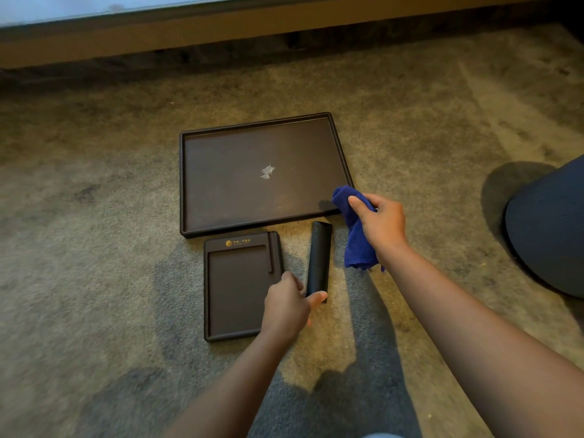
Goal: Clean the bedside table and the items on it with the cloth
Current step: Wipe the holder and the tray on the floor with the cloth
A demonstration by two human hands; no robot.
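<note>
A large dark brown tray [189, 184] lies on the carpet with a small pale scrap [267, 171] in its middle. In front of it lies a smaller dark notepad holder [234, 279] with a gold logo. To its right a slim black remote control [319, 257] lies lengthwise, and my left hand [287, 305] grips its near end between thumb and fingers. My right hand [379, 221] holds a blue cloth [355, 238] bunched up, just over the big tray's near right corner. The bedside table is out of view.
Grey-beige carpet [94, 248] covers the floor. A wooden bed base or skirting [284, 30] runs across the top. A dark rounded object [550, 235] sits at the right edge.
</note>
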